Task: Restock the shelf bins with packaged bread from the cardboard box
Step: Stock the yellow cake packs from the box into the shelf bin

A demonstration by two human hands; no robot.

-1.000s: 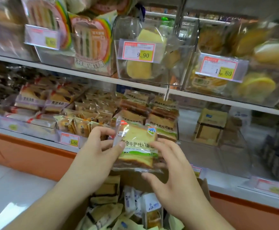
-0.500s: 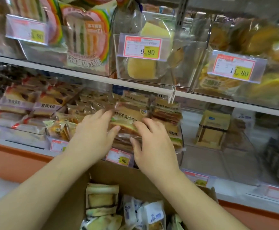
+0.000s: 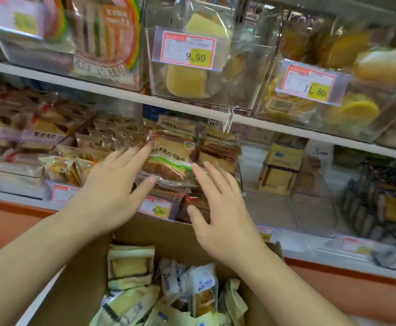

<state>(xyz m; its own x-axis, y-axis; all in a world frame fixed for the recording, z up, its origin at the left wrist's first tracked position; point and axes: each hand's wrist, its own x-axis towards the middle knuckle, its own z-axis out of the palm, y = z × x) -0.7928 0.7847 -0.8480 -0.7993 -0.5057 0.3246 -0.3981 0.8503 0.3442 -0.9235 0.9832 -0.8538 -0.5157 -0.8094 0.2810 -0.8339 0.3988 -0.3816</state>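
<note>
A clear-wrapped toast bread pack lies on top of the stack in the middle clear bin on the lower shelf. My left hand is spread with straight fingers, its fingertips and thumb touching the pack's left edge. My right hand hovers just right of the pack, fingers straight, holding nothing. The open cardboard box sits below my arms, with several yellow and white bread packs inside.
Neighbouring bins hold small cakes at left and a yellow boxed loaf at right. The upper shelf carries clear bins with sandwiches, yellow cake slices and price tags. An orange base panel runs under the lower shelf.
Both hands carried the bread pack up from over the box onto the bin's stack, then released their grip. The right hand has drawn back to the right; the left still touches the pack.
</note>
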